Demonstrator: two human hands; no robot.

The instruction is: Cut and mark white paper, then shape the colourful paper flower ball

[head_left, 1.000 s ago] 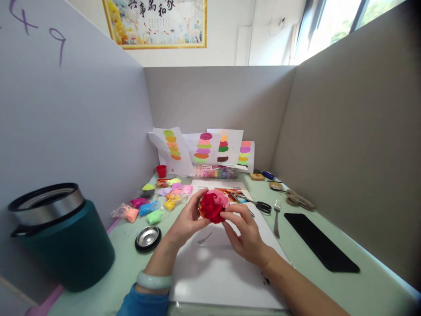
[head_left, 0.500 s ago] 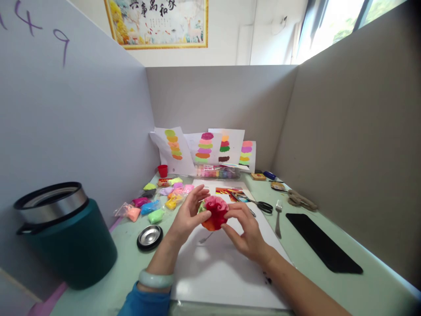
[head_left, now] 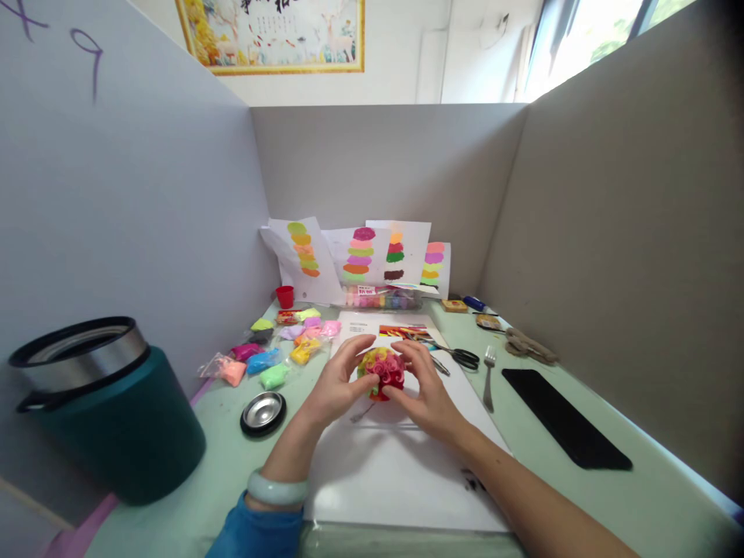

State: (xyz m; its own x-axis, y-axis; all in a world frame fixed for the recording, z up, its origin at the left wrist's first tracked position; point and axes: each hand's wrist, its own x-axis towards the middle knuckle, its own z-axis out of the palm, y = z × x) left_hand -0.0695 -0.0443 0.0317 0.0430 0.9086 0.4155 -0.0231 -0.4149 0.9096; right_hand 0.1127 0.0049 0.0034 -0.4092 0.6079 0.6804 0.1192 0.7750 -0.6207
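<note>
Between my hands is a round ball of modelling clay (head_left: 384,370), pink and red with yellow-green on its left and small curled coils over its face. My left hand (head_left: 342,381) grips it from the left, thumb on the front, fingers curved over the top. From the right, my right hand (head_left: 427,395) closes on it too, thumb low on the front and fingers at its upper right side. The ball is above a white board (head_left: 401,480). A thin metal tool (head_left: 363,412) shows below the ball, partly hidden by my hands.
Bagged colored clay (head_left: 273,376) lies at left, near a metal lid (head_left: 263,414) and a big teal flask (head_left: 122,426). To the right are scissors (head_left: 462,356), a fork (head_left: 489,380) and a black slab (head_left: 563,418). Color-swatch papers (head_left: 360,256) stand at the back.
The ball has been turned, so its coiled pink and yellow-green surface now faces me more. My right hand has shifted up and left, fingers further around it. The view has tilted slightly.
</note>
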